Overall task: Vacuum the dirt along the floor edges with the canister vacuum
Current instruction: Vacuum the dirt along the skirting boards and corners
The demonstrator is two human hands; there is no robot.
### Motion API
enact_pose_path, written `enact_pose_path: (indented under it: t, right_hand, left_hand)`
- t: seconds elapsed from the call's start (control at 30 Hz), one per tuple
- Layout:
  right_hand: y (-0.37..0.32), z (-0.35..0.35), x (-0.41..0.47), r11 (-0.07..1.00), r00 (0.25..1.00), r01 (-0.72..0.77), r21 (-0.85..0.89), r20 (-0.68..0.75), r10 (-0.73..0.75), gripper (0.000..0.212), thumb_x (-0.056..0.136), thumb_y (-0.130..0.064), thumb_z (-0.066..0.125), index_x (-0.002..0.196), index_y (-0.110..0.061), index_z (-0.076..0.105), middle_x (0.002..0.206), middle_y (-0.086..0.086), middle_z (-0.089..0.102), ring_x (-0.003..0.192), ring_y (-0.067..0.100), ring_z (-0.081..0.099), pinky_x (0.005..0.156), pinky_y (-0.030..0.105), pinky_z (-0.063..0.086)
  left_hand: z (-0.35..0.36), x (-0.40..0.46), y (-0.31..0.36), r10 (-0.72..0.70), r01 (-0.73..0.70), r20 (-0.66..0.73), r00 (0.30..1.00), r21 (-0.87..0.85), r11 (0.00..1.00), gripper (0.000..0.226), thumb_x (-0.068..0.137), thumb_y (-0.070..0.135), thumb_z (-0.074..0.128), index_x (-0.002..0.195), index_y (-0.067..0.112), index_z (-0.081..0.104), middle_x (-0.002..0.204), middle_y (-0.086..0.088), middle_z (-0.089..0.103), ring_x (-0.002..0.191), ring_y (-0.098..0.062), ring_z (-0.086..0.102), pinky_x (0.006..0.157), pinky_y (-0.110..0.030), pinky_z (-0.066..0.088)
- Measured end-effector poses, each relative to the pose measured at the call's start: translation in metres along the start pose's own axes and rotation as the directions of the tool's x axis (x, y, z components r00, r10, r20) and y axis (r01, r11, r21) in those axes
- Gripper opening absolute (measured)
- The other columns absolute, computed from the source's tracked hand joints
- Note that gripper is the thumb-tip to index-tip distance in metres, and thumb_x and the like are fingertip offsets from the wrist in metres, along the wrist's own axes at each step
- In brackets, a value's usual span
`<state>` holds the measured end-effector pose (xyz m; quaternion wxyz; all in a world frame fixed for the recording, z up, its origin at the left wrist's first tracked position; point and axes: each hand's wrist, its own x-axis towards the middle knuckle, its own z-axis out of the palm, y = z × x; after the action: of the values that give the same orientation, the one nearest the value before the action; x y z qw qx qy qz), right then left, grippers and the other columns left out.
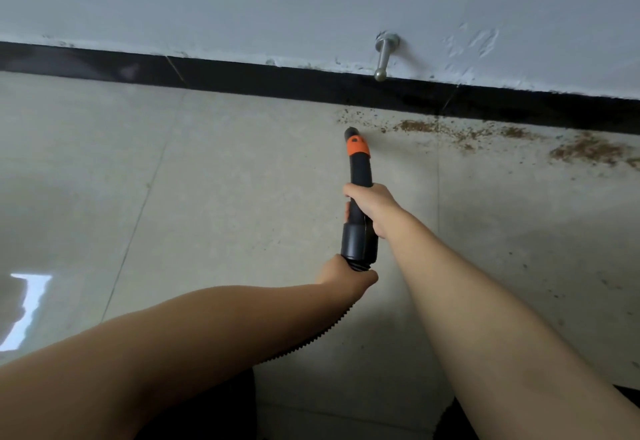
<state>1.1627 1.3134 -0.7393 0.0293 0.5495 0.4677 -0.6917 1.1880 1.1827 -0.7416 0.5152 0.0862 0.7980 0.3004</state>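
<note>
Nozzle pointing low at dirt lying along the floor edge under the black skirting, right hand wrapping the wand for aim, left hand gripping the hose end, likely steadying its drag

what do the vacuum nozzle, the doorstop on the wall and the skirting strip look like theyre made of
Vacuum nozzle: looks like matte black plastic with an orange plastic collar; dull, moulded surface.
Doorstop: likely brushed metal; silvery grey sheen and rounded tip.
Skirting strip: probably glossy black tile; it shows faint reflections and joint lines.
</note>
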Motion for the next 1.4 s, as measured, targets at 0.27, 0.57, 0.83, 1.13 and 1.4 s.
enact_pose_path:
  t: [0.27, 0.57, 0.83, 1.13, 1.4]
  right_hand:
    - [-0.008, 0.011, 0.006, 0.998, 1.0, 0.027, 0.058, -0.014, -0.026, 0.008, 0.084, -0.005, 0.056, 0.089, -0.007, 0.05, 0.06, 0.008, 0.053, 0.043, 0.019, 0.049, 0.049, 0.026, 0.046]
    - [-0.004, -0.036, 0.013, 0.98, 0.987, 0.015, 0.197, -0.158, 0.017, 0.011, 0.084, -0.005, 0.057, 0.083, -0.009, 0.047, 0.06, 0.007, 0.051, 0.046, 0.019, 0.048, 0.052, 0.03, 0.046]
    - [-0.012, -0.01, 0.023, 0.99, 0.995, 0.026, 0.14, -0.097, -0.012, 0.01, 0.085, -0.005, 0.057, 0.087, -0.008, 0.048, 0.059, 0.007, 0.051, 0.045, 0.019, 0.048, 0.051, 0.03, 0.046]
    - [-0.022, 0.045, 0.029, 0.995, 0.999, 0.036, 0.09, 0.014, -0.037, 0.01, 0.083, -0.005, 0.056, 0.089, -0.007, 0.049, 0.06, 0.007, 0.052, 0.042, 0.018, 0.049, 0.05, 0.028, 0.047]
    - [-0.023, 0.011, 0.03, 0.984, 0.997, 0.028, 0.175, -0.07, -0.016, 0.011, 0.084, -0.006, 0.057, 0.086, -0.009, 0.047, 0.06, 0.007, 0.051, 0.045, 0.019, 0.048, 0.055, 0.031, 0.047]
  left_hand:
    - [-0.016, 0.006, 0.005, 0.002, -0.002, -0.024, 1.0, 0.003, 1.0, 0.019, 0.079, 0.016, 0.061, 0.095, 0.018, 0.05, 0.069, 0.001, 0.049, 0.058, -0.016, 0.046, 0.054, -0.022, 0.038]
    - [0.009, 0.014, 0.022, 0.048, -0.054, 0.081, 0.996, 0.083, 0.995, 0.027, 0.078, 0.022, 0.062, 0.103, 0.02, 0.052, 0.074, 0.002, 0.052, 0.062, -0.015, 0.049, 0.053, -0.022, 0.038]
    - [-0.007, 0.023, 0.016, 0.021, -0.022, 0.021, 1.0, 0.052, 0.998, 0.035, 0.078, 0.022, 0.061, 0.112, 0.017, 0.054, 0.073, 0.002, 0.052, 0.058, -0.014, 0.048, 0.049, -0.021, 0.035]
    - [-0.046, 0.028, 0.001, -0.039, 0.04, -0.083, 0.996, 0.001, 0.999, 0.022, 0.076, 0.019, 0.06, 0.096, 0.016, 0.051, 0.066, 0.001, 0.05, 0.054, -0.016, 0.046, 0.051, -0.021, 0.036]
    - [-0.033, 0.033, 0.017, 0.011, -0.01, -0.019, 1.0, 0.08, 0.997, 0.03, 0.077, 0.023, 0.061, 0.105, 0.019, 0.054, 0.072, 0.002, 0.053, 0.057, -0.014, 0.048, 0.049, -0.021, 0.035]
